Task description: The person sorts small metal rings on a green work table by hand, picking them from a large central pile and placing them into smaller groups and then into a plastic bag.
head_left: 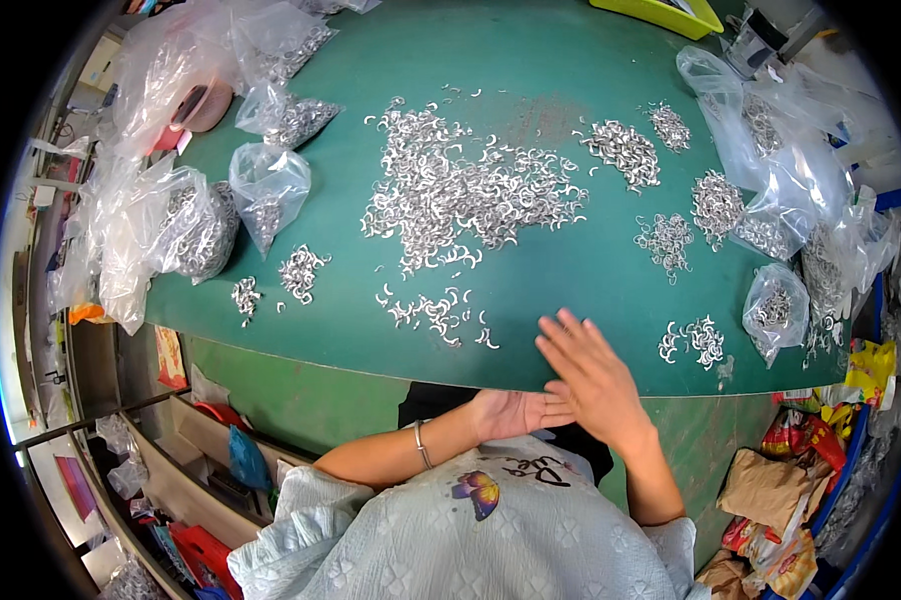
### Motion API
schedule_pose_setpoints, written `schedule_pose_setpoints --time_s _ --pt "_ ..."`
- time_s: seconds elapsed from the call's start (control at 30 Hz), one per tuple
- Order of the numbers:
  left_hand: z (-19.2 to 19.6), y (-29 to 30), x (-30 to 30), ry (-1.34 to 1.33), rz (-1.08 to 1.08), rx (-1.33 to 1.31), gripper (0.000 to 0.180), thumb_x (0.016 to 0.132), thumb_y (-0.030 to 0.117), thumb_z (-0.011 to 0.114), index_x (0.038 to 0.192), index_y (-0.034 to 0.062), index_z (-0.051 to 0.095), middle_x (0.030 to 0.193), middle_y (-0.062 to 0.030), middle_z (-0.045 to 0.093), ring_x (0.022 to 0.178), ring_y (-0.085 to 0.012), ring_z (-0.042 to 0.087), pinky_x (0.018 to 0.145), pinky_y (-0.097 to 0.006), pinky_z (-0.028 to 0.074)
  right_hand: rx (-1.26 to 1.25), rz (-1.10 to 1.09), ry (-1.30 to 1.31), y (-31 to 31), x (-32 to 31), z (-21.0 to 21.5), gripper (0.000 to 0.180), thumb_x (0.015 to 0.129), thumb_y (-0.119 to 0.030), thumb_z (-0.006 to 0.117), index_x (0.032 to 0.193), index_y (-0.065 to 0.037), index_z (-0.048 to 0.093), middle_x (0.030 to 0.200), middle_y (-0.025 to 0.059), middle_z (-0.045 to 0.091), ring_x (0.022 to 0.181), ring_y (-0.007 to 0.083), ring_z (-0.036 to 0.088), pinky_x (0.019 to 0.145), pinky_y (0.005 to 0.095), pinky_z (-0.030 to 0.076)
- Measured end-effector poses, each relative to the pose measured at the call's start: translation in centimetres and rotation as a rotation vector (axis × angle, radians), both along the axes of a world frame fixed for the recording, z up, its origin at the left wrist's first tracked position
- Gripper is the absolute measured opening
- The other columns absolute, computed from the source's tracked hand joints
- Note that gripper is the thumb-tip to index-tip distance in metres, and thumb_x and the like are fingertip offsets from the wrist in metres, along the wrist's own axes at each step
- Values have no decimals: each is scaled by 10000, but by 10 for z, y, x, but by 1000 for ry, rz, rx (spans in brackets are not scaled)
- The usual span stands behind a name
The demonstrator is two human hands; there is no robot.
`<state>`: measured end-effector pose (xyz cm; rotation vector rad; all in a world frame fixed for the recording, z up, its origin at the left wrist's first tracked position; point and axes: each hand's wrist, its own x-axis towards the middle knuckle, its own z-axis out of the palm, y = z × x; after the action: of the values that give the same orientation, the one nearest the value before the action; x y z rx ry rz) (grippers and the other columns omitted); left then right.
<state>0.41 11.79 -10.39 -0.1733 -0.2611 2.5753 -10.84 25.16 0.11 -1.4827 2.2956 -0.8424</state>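
Observation:
At the table's near edge my right hand (596, 378) hovers with its fingers stretched out and holds nothing that I can see. Below it, just off the edge, lies my left hand (519, 413), palm up and fingers extended. Its fingertips are partly covered by the right hand, and its visible palm looks bare. Nearest to both hands is a small scatter of silvery curved metal pieces (436, 315) on the green tabletop (571, 275). Behind that spreads a large heap of the same crescent-shaped pieces (451, 190).
Smaller piles of metal pieces (623, 152) lie to the right, others (301, 272) to the left. Clear plastic bags (271, 185) of pieces line the left side, and more bags (776, 305) the right. A yellow tray (661, 14) stands at the far edge. Drawers (196, 450) sit below left.

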Motion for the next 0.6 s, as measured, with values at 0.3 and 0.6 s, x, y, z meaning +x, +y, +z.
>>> schedule_pose_setpoints --time_s 0.3,0.6 --pt "30 -2 -10 -42 -24 -107 611 1024 442 306 1453 9 346 1449 -289 386 1338 -360 422 1123 -476 349 -130 203 -65 37 38 -12 444 792 -86 696 1210 24 599 1293 131 589 1252 311 531 1036 475 436" --pt "78 -39 21 -11 -370 -882 279 1002 44 435 1211 -71 579 1051 -132 655 924 -174 631 810 -241 501 -504 -268 117 48 0 7 166 723 35 699 889 52 693 930 137 680 893 316 680 798 430 549"
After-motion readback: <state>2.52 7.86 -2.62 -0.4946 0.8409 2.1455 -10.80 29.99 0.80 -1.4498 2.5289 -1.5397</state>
